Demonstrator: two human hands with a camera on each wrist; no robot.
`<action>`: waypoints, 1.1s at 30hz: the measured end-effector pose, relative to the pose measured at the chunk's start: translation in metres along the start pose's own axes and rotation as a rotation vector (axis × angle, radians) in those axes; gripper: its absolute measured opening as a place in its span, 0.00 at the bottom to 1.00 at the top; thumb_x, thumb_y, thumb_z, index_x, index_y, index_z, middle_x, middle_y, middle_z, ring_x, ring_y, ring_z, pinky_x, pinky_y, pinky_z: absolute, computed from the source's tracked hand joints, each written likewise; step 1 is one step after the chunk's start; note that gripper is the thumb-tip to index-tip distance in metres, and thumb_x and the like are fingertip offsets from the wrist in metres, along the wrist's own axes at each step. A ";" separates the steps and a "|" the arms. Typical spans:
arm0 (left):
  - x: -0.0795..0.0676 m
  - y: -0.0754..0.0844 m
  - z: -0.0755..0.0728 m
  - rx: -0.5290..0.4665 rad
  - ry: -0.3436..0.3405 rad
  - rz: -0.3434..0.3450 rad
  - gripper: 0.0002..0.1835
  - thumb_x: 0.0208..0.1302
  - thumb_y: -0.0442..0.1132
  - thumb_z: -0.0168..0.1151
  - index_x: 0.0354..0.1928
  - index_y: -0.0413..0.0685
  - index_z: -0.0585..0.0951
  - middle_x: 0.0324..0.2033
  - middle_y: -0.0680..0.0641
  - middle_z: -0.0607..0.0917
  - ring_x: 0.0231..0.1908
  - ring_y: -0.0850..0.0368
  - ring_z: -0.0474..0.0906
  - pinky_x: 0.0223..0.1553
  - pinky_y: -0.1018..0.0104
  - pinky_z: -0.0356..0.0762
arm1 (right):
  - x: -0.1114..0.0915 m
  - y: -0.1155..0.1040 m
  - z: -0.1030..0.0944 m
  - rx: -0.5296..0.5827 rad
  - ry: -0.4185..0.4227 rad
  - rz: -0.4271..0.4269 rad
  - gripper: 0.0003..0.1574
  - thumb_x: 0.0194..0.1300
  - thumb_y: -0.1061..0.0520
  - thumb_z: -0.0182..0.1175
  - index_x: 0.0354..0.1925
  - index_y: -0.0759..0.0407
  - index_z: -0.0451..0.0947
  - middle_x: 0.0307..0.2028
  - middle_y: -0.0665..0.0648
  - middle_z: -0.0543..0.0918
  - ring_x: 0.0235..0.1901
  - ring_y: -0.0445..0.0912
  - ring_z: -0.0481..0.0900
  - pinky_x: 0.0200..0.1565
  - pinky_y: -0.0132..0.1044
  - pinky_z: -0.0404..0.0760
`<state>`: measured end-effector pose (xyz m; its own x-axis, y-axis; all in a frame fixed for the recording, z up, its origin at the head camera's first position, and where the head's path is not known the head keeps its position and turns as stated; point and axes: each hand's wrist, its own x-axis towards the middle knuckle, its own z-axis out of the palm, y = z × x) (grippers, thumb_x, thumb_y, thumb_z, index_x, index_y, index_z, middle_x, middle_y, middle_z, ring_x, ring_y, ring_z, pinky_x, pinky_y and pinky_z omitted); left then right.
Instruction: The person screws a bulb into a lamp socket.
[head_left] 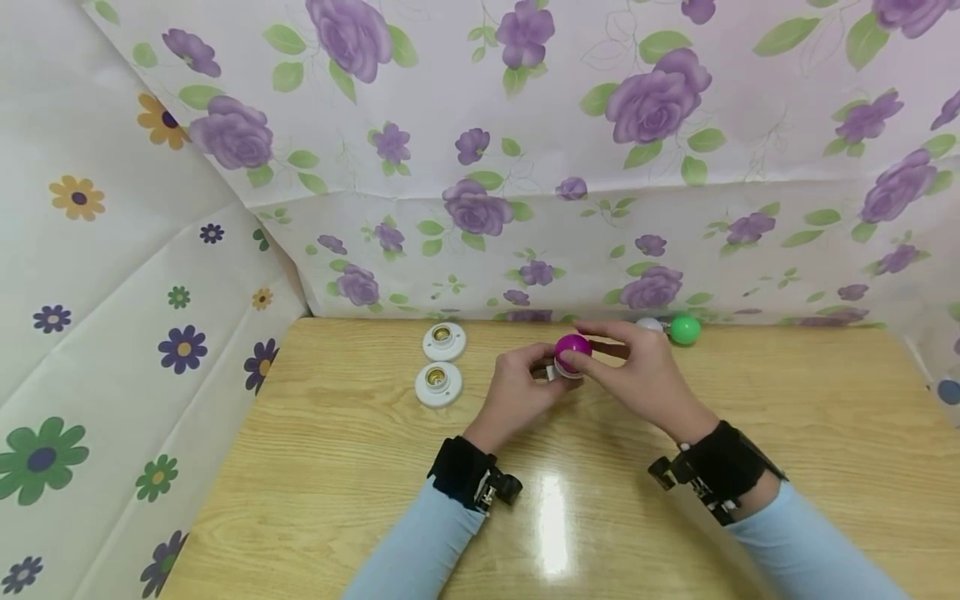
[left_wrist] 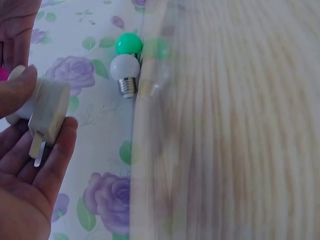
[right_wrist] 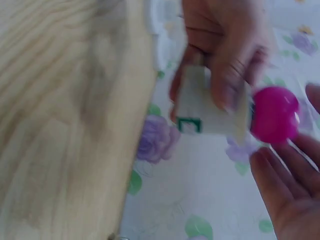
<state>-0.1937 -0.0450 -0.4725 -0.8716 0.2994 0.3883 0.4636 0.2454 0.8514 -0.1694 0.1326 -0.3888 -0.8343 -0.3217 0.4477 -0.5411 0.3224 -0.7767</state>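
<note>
My left hand [head_left: 517,387] grips a white plug-in lamp socket [right_wrist: 210,105] between thumb and fingers. Two flat metal prongs [left_wrist: 36,150] stick out of the socket's end in the left wrist view. A magenta round bulb [head_left: 573,346] sits at the socket's other end, with a narrow dark band showing between them in the right wrist view. Around that bulb are the thumb and fingers of my right hand [head_left: 645,371], the thumb lying over its near side in the head view. Both hands meet above the back half of the wooden table.
Two white round lamp holders [head_left: 427,392] with brass-coloured insides lie left of my hands. At the table's back edge, a green bulb [head_left: 685,330] and a white bulb [left_wrist: 125,67] lie side by side, right of my hands. Flower-printed sheeting [head_left: 420,275] stands behind the wooden table [head_left: 337,467].
</note>
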 end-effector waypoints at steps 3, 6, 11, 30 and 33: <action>0.001 -0.001 -0.003 -0.043 -0.039 -0.028 0.16 0.53 0.45 0.70 0.44 0.53 0.81 0.37 0.59 0.82 0.39 0.67 0.78 0.40 0.68 0.76 | 0.003 0.000 -0.008 0.064 -0.118 0.062 0.23 0.58 0.59 0.64 0.53 0.61 0.75 0.52 0.54 0.77 0.50 0.48 0.75 0.47 0.37 0.74; 0.000 -0.001 -0.005 -0.053 -0.062 -0.045 0.16 0.52 0.45 0.70 0.44 0.53 0.81 0.37 0.59 0.82 0.39 0.66 0.78 0.40 0.68 0.76 | 0.004 0.002 -0.011 0.093 -0.211 0.106 0.24 0.59 0.60 0.63 0.55 0.60 0.74 0.54 0.52 0.75 0.52 0.48 0.74 0.49 0.39 0.73; 0.000 0.000 -0.005 -0.046 -0.076 -0.049 0.16 0.52 0.45 0.70 0.44 0.52 0.81 0.37 0.60 0.82 0.39 0.67 0.78 0.40 0.68 0.76 | 0.004 0.003 -0.010 0.105 -0.234 0.120 0.24 0.58 0.62 0.64 0.54 0.61 0.74 0.54 0.54 0.75 0.51 0.49 0.74 0.47 0.41 0.74; -0.001 0.002 0.002 0.149 0.096 -0.005 0.16 0.54 0.50 0.68 0.43 0.54 0.82 0.37 0.60 0.82 0.36 0.72 0.77 0.37 0.73 0.75 | -0.002 -0.001 0.013 -0.017 0.145 -0.034 0.22 0.47 0.64 0.71 0.44 0.65 0.80 0.39 0.60 0.82 0.40 0.51 0.80 0.37 0.42 0.79; 0.000 0.003 0.001 0.129 0.089 -0.022 0.16 0.52 0.48 0.69 0.44 0.53 0.82 0.38 0.59 0.82 0.36 0.71 0.77 0.38 0.73 0.75 | -0.003 0.006 0.013 -0.054 0.158 -0.044 0.23 0.47 0.60 0.72 0.44 0.61 0.80 0.40 0.56 0.82 0.42 0.47 0.79 0.39 0.42 0.79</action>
<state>-0.1920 -0.0439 -0.4703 -0.8899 0.2107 0.4046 0.4557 0.3696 0.8098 -0.1688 0.1238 -0.3999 -0.8138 -0.1942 0.5478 -0.5786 0.3600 -0.7319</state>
